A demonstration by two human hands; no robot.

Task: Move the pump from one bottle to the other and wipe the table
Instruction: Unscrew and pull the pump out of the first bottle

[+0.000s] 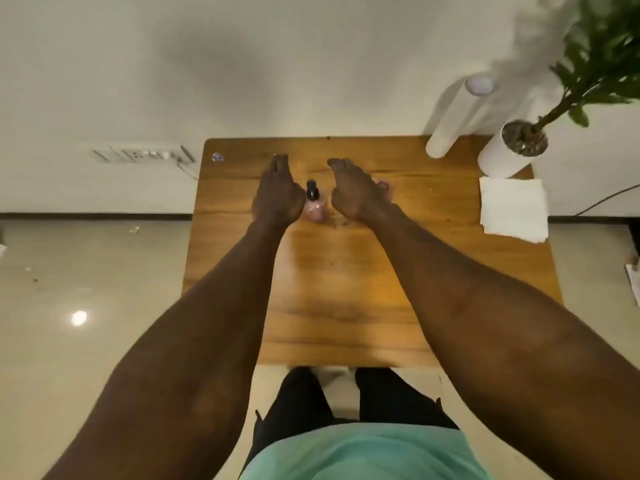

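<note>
Two bare forearms reach forward over the wooden counter (pixel 346 289). Between the hands stands a pink bottle (pixel 317 207) with a black pump (pixel 312 189) on top. The left hand (pixel 278 192) sits just beside it, fingers straight and together. The right hand (pixel 356 190) likewise, fingers extended, partly hiding a second clear bottle (pixel 385 187). Farther right lie folded white napkins (pixel 514 209), a paper roll (pixel 457 116) and a potted plant (pixel 512 150).
</note>
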